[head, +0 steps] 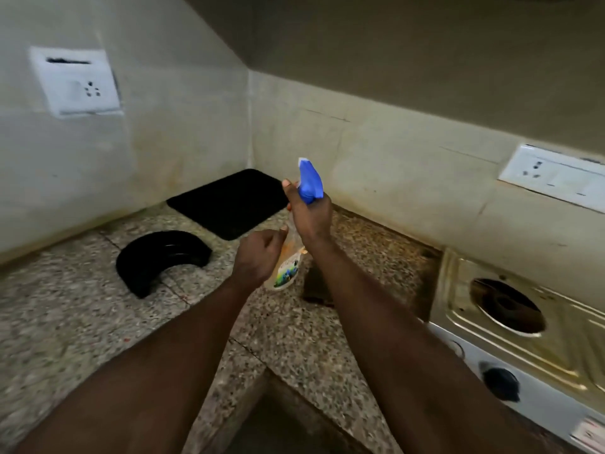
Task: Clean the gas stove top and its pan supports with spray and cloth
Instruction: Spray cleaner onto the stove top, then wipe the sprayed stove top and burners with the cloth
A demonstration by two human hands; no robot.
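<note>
A spray bottle point(288, 267) with a blue trigger head and an orange, labelled body is held up over the granite counter in the corner. My right hand point(309, 214) grips its neck just under the blue head. My left hand point(258, 257) has its fingers curled beside the bottle's body, touching its side. The steel gas stove top point(556, 339) lies at the right edge, its burner opening bare and stained, with a black knob point(501, 385) on the white front. No cloth is in view.
A black rectangular mat point(229, 204) lies in the counter's corner. A black curved tray point(160, 260) sits left of my hands. Wall sockets point(77, 81) hang at the left, and another socket plate point(553, 173) is on the right wall. The counter's inner edge point(271, 375) drops off below my arms.
</note>
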